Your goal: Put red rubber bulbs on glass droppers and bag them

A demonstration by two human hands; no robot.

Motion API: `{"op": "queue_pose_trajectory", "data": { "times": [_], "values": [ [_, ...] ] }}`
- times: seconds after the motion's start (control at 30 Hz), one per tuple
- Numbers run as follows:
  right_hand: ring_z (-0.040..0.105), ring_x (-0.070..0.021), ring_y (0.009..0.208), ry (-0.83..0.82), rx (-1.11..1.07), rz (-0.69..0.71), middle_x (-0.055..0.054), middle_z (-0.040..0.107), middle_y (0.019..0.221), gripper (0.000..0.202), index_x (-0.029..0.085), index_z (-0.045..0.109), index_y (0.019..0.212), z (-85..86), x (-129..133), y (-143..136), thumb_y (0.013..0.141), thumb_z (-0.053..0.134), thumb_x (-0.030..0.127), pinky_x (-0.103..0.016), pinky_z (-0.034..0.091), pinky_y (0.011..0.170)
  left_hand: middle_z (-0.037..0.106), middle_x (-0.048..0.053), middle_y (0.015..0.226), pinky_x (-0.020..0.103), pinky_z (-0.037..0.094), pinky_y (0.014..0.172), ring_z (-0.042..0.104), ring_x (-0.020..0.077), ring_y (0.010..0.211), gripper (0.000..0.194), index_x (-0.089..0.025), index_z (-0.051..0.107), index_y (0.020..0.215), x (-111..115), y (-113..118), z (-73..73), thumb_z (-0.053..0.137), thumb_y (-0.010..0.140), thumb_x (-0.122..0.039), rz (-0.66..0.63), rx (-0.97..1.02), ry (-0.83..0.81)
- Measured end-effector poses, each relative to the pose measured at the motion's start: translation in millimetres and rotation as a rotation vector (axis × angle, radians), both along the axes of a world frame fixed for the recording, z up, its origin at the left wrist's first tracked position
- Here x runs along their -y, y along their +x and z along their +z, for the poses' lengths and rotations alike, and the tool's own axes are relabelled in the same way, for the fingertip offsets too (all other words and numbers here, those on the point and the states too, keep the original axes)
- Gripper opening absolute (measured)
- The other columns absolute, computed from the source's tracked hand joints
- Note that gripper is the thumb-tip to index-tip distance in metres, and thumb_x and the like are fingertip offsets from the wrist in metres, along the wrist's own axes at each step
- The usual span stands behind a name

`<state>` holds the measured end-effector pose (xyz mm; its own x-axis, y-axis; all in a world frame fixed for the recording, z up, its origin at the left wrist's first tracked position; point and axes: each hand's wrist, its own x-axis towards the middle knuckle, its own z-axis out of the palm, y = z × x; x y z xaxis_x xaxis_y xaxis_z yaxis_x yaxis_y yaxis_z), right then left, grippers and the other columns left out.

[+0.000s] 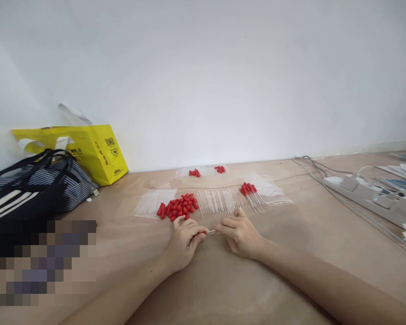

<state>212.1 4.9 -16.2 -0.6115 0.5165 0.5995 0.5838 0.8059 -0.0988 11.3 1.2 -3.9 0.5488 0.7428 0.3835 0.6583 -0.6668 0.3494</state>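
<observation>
Left grip [186,238] pinches red bulb [205,233], right grip [241,234] thin tube [211,232]; clear bags [151,201] (contents unclear) lie beyond.

Home or sm. workshop, unclear which: red bulb-shaped caps [180,206] are heaped on flat brown tabletop [209,289], backed by plain white wall [216,81]; yellow printed bag [104,155] is set tabletop's L, white plastic power strip [367,192] R.

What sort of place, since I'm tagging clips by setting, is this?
Probably a makeshift workspace, perhaps in a home or small workroom: clear tubes and red bulbs lie in groups on the table, with a yellow bag nearby.
</observation>
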Motion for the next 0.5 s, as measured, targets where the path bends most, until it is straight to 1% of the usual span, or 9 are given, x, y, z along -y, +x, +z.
{"op": "queue_pose_trajectory", "data": {
  "times": [0.07, 0.2, 0.33, 0.5],
  "values": [
    [0.043, -0.0106, 0.058, -0.025, -0.019, -0.012, -0.002, 0.057, 0.067, 0.022, 0.017, 0.058, 0.08, 0.2, 3, -2, 0.08, 0.037, 0.012, -0.029, 0.019, 0.063, 0.062, -0.003, 0.069, 0.043, 0.015, 0.092, 0.054, 0.0148, 0.074, 0.016, -0.024, 0.058, 0.082, 2, 0, 0.4, 0.041, 0.083, -0.022, -0.013, 0.001, 0.053],
    [0.043, -0.0107, 0.059, -0.136, -0.047, -0.026, -0.001, 0.056, 0.066, 0.022, 0.016, 0.058, 0.08, 1.4, 7, -7, 0.082, 0.036, 0.014, -0.028, 0.021, 0.064, 0.063, -0.003, 0.071, 0.042, 0.013, 0.092, 0.054, 0.0144, 0.073, 0.014, -0.022, 0.057, 0.08, 6, 1, 2.3, 0.043, 0.082, -0.02, -0.023, -0.008, 0.135],
    [0.047, -0.01, 0.061, -0.24, -0.057, -0.017, 0.0, 0.058, 0.068, 0.02, 0.018, 0.057, 0.079, 2.6, 8, -11, 0.082, 0.038, 0.014, -0.027, 0.021, 0.065, 0.064, -0.003, 0.072, 0.042, 0.012, 0.092, 0.054, 0.0144, 0.074, 0.013, -0.021, 0.057, 0.079, 8, 4, 3.2, 0.044, 0.082, -0.019, -0.055, -0.033, 0.155],
    [0.049, -0.0095, 0.062, -0.32, -0.037, -0.014, 0.001, 0.06, 0.071, 0.018, 0.018, 0.057, 0.079, 6.0, 6, -10, 0.082, 0.04, 0.016, -0.026, 0.021, 0.067, 0.065, -0.005, 0.069, 0.042, 0.009, 0.094, 0.055, 0.0139, 0.075, 0.013, -0.022, 0.058, 0.081, 3, 3, -0.5, 0.045, 0.083, -0.021, -0.079, 0.004, 0.167]
  ]
}}
